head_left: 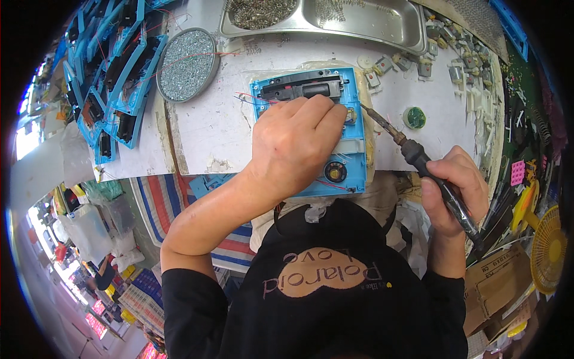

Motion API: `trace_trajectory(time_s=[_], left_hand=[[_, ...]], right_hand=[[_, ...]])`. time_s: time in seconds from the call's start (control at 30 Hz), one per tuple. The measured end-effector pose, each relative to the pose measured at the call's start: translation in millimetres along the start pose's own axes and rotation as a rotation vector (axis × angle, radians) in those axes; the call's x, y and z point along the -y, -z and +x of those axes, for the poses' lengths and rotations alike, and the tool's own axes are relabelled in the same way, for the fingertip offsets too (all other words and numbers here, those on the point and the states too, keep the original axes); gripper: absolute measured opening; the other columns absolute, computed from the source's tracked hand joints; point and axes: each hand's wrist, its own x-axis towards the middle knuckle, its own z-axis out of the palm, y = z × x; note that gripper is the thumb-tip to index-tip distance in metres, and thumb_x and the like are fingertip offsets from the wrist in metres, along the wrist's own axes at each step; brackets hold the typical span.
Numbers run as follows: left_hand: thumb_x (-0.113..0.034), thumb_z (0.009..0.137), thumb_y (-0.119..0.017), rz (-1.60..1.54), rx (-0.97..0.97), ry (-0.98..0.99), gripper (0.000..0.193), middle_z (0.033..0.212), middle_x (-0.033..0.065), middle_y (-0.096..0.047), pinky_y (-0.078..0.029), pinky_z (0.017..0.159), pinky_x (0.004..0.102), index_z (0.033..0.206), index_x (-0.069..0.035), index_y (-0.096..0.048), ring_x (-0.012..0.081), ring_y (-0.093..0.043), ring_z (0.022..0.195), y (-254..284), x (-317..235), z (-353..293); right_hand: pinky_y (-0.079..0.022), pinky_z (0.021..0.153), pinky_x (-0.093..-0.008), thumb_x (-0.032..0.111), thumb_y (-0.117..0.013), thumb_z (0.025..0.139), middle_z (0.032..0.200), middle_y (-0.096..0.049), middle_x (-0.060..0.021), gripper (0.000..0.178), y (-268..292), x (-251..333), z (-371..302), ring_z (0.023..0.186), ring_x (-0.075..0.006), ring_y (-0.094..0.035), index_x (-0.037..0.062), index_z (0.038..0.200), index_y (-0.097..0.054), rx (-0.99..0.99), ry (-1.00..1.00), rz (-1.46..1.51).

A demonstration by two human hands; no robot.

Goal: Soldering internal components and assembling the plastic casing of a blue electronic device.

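Observation:
A light-blue plastic housing (354, 163) lies on the table in front of me, its inner side up. It holds a black compartment part (293, 88) along the far edge and a small round speaker (336, 172) near the front. My left hand (293, 140) rests over its middle, fingers bent and pressed together; what they pinch is hidden. Thin red and blue wires (244, 97) stick out past the housing's left edge. In my right hand (459, 188) is a soldering iron (412, 151) with a black handle and brown barrel, its tip just right of the housing.
A round dish of small screws (188, 66) stands at the left, beside piled blue housings (128, 90). Springs fill part of a metal tray (359, 30) at the back. Small motors (424, 67) and a green roll (414, 118) lie to the right. A yellow fan (549, 248) is far right.

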Motion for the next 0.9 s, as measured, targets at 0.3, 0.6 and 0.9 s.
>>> trace_trajectory(time_s=[0.3,0.6,0.9], left_hand=[[-0.001,0.077,-0.079,-0.004,-0.025,-0.015,0.025,0.091,0.0075,-0.07,-0.055,0.065,0.035,0.101,-0.004,-0.072,0.0247,-0.07,0.076,-1,0,0],[-0.002,0.078,-0.08,-0.002,-0.043,-0.017,0.028,0.094,0.0078,-0.071,-0.055,0.064,0.0343,0.104,-0.005,-0.074,0.0243,-0.069,0.074,0,-1,-2],[-0.007,0.078,-0.081,0.035,-0.112,-0.028,0.037,0.108,0.0087,-0.072,-0.056,0.066,0.0334,0.114,-0.007,-0.074,0.0241,-0.07,0.081,11,2,-8]], right_hand=[[-0.039,0.052,-0.0309,0.001,-0.078,0.08,0.069,-0.06,-0.0076,0.027,0,0,-1,0.056,-0.0193,-0.051,-0.001,0.105,-0.068,-0.001,-0.011,0.001],[-0.038,0.051,-0.0308,0.001,-0.078,0.08,0.068,-0.06,-0.007,0.027,-2,-1,-1,0.055,-0.0187,-0.051,-0.0014,0.105,-0.068,-0.006,0.002,-0.009],[-0.037,0.052,-0.0309,0.001,-0.078,0.079,0.068,-0.059,-0.0072,0.026,-1,-1,-1,0.055,-0.0188,-0.05,-0.0023,0.104,-0.068,-0.02,0.003,-0.009]])
